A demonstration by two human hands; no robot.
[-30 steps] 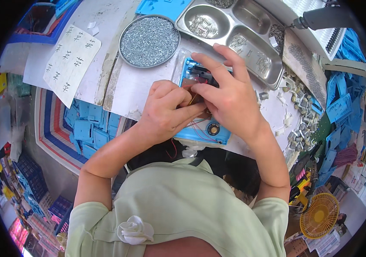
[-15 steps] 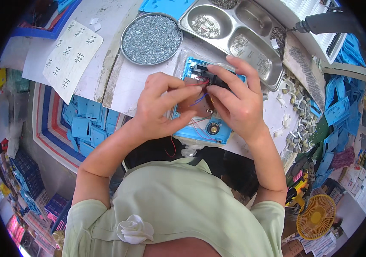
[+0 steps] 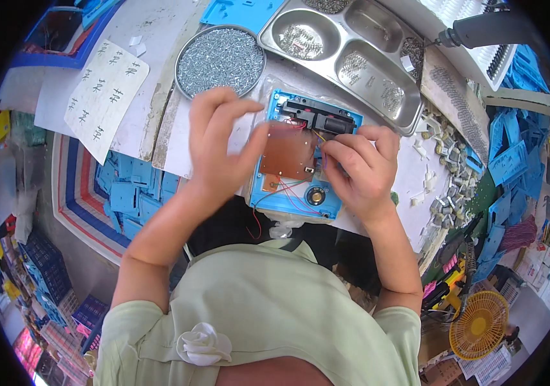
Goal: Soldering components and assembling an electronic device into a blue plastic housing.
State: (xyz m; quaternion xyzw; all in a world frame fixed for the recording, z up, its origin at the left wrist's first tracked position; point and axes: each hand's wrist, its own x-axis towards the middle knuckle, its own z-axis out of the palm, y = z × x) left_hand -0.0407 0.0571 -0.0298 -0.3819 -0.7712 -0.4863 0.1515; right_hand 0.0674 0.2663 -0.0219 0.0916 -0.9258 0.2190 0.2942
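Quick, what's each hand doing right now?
Left hand: open, fingers spread, holding nothing.
Right hand: fingers curled, pinching at the wires on the blue housing.

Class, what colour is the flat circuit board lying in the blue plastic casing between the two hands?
Reddish-brown; the circuit board shows best in the head view.

The open housing lies on the table at centre, with a circuit board in it and a small round speaker at the board's 5 o'clock. The left hand sits at the housing's 9 o'clock, the right hand at 3 (fingertips touching its edge). A round dish of screws lies at 11 o'clock, a compartment tray at 1 o'clock.
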